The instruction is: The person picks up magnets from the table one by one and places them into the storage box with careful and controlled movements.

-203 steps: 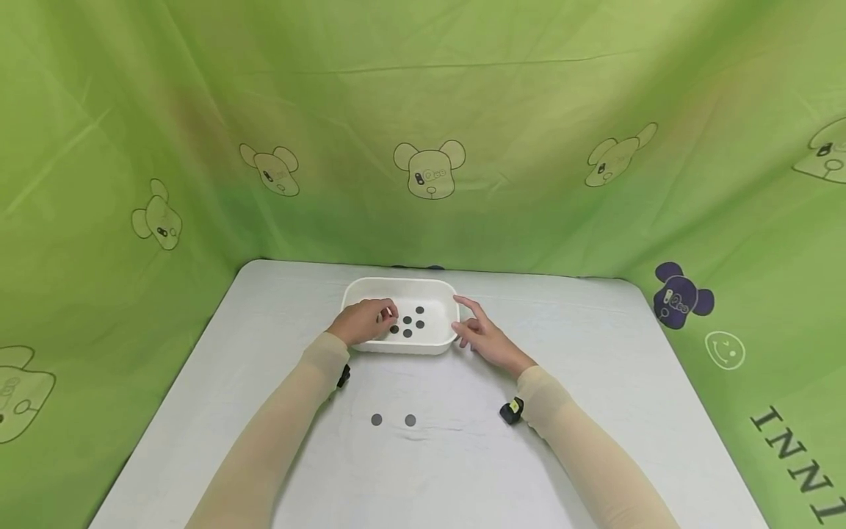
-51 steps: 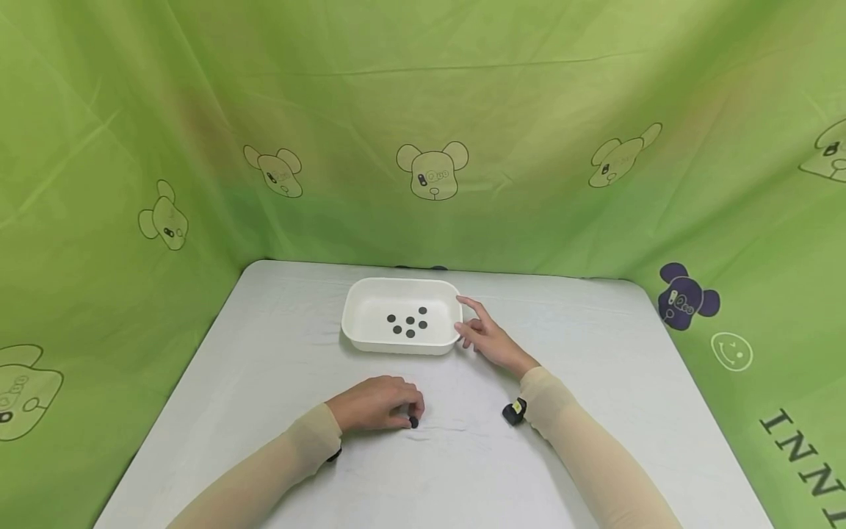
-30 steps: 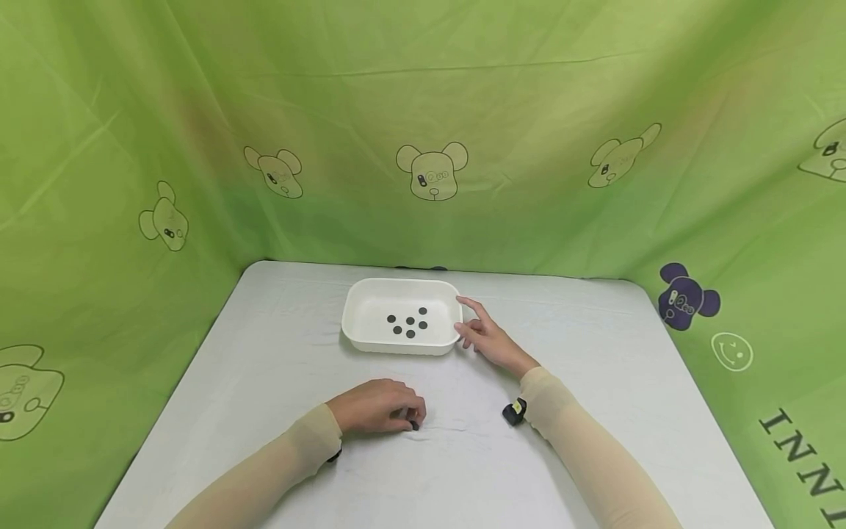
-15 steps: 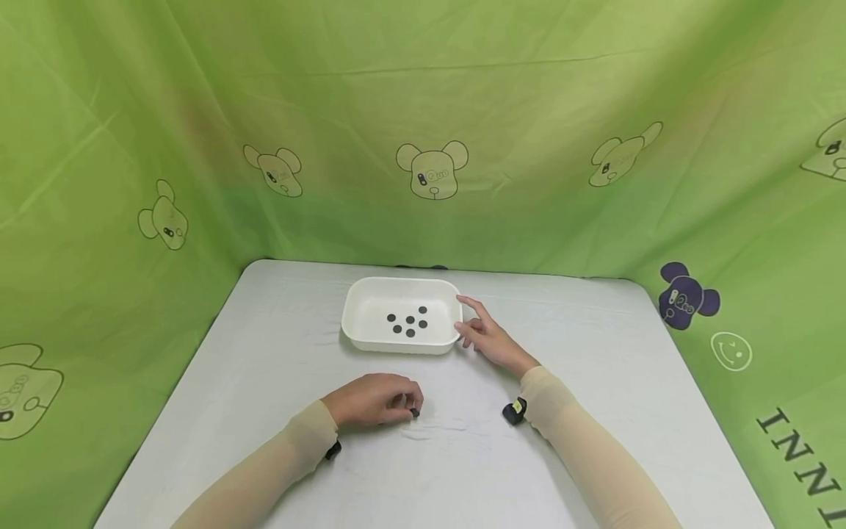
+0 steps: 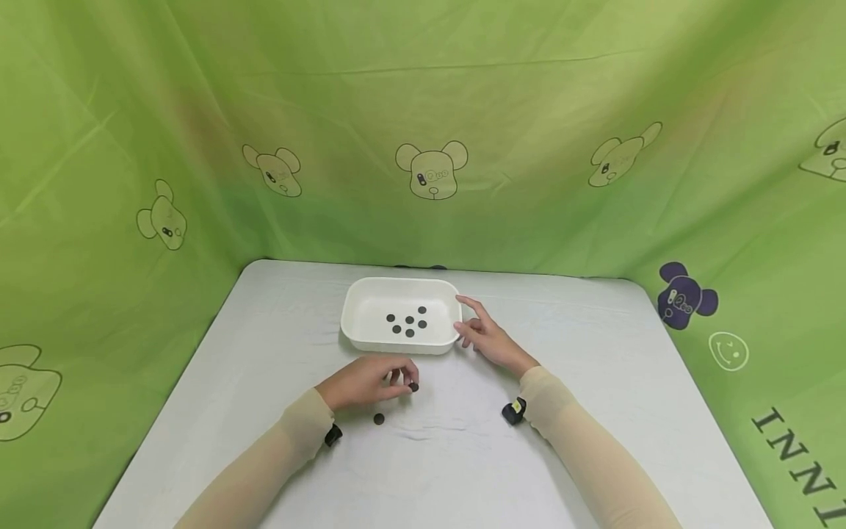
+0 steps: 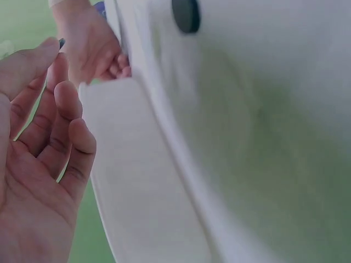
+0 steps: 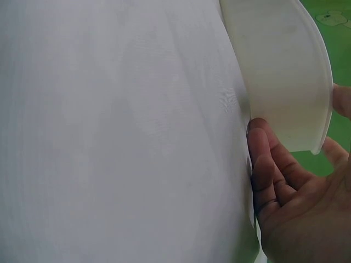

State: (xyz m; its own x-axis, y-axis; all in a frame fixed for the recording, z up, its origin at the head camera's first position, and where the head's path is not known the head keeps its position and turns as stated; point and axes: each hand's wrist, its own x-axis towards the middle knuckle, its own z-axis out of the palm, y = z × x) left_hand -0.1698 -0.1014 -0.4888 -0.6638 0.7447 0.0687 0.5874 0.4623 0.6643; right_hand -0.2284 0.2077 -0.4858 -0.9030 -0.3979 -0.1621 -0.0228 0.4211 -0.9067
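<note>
My left hand (image 5: 370, 382) pinches a small black disc (image 5: 414, 386) between thumb and fingertips, just above the table in front of the white basin (image 5: 396, 347). The left wrist view shows that disc (image 6: 62, 43) edge-on at the fingertips; the other fingers are loosely bent. Another black disc (image 5: 379, 419) lies on the table below the left hand. Inside the basin several black discs (image 5: 410, 320) lie flat and apart. At the basin's right end my right hand (image 5: 489, 342) holds the rim with thumb and index finger, its other fingers (image 7: 263, 170) bent against the outer wall.
A white cloth covers the table (image 5: 562, 323). Green curtains (image 5: 515, 220) with printed bear heads enclose the back and sides. Each wrist carries a small black camera, such as the right wrist camera (image 5: 513, 411).
Since about a second ago, my left hand has lifted a disc off the table and moved it toward the basin, uncovering the other table disc. The right hand and basin stay put.
</note>
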